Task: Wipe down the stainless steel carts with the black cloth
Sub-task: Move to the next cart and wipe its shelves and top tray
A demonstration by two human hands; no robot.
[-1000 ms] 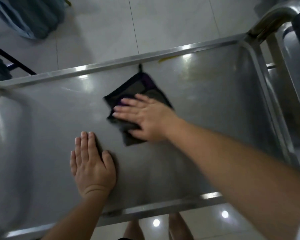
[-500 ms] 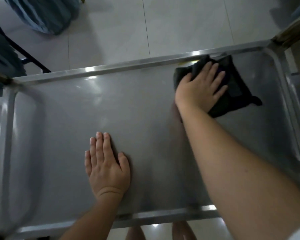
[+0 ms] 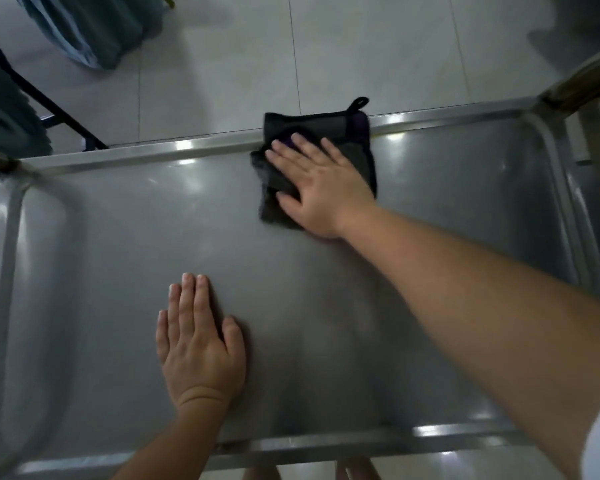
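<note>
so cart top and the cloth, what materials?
Cart top: looks like stainless steel with a smooth satin finish; it throws soft light glints along the rim. Black cloth under the right hand: fuzzy, matte textile, possibly microfibre, with a purple patch and a hanging loop.

The right hand (image 3: 321,188) lies flat, fingers spread, on the black cloth (image 3: 354,133), which laps over the far rim of the steel cart (image 3: 118,237). The left hand (image 3: 198,344) rests palm-down near the cart's near edge.
</note>
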